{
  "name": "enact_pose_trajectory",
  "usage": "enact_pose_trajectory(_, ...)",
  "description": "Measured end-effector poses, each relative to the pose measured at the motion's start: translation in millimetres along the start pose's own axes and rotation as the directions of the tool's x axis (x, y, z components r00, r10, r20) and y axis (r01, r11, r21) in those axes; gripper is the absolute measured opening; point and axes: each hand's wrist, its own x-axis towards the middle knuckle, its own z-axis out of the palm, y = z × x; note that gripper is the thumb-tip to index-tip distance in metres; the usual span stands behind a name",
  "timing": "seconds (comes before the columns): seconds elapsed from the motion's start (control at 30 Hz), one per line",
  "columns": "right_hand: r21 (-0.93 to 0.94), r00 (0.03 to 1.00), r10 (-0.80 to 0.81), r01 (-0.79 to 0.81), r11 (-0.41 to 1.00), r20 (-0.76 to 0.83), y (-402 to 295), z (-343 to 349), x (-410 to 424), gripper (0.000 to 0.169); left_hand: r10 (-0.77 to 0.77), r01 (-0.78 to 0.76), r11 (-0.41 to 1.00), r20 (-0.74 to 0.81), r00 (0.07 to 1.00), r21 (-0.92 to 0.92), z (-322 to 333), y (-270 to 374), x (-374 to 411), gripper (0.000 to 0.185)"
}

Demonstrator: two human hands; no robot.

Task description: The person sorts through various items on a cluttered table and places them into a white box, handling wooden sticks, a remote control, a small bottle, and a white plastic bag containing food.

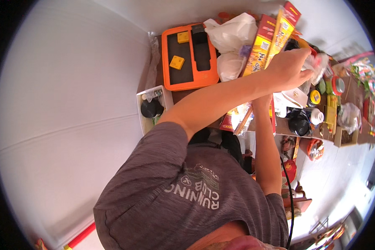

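My left hand (289,68) reaches across to the right, its fingers bent, beside a crumpled clear plastic bag (319,67); whether it grips the bag is unclear. Beneath that forearm, my right hand (262,100) is mostly hidden, so its hold cannot be told. Long red-and-yellow printed boxes (258,53) lie under and beyond the arms, with a narrow yellow packet (279,34) on top. A clear-wrapped bundle of thin brown sticks (244,121) lies just left of my right wrist. Near both hands is a white printed packet (292,97).
On the brown table (181,96) are an orange tray (190,84) with small yellow boxes, white plastic bags (232,34) and a white box (168,97) holding a black object. Jars, a white-capped bottle (316,116) and a black bag (300,125) crowd the right. A black cable (291,200) hangs beside my right arm.
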Motion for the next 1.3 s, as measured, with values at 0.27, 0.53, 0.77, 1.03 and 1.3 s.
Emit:
enact_pose_trajectory(0.27,0.22,0.982,0.164,-0.18,0.959,0.089,19.7,2.7,7.2,0.032,-0.585,0.632,0.774,-0.334,0.739,0.043,-173.2,-131.5,-164.5,0.043)
enact_pose_trajectory(0.53,0.209,0.982,0.177,-0.188,0.96,0.068,39.2,-1.9,13.0,0.029,-0.784,0.887,0.289,-0.443,0.435,0.36,-263.8,-239.9,-237.9,0.062)
enact_pose_trajectory(0.77,0.218,0.985,0.174,-0.17,0.961,-0.002,32.7,2.4,9.6,0.024,-0.652,0.781,0.293,-0.482,0.585,0.551,-292.2,-252.6,-249.6,0.078)
enact_pose_trajectory(1.03,0.282,0.984,0.178,-0.166,0.945,-0.014,32.6,12.7,6.4,0.021,-0.906,0.924,0.358,-0.286,0.311,-0.131,-324.7,-312.2,-303.3,0.074)
enact_pose_trajectory(1.3,0.286,0.988,0.151,-0.14,0.948,-0.016,35.7,12.1,7.5,0.023,-0.669,0.495,0.742,-0.448,0.594,-0.452,-280.1,-186.3,-190.9,0.043)
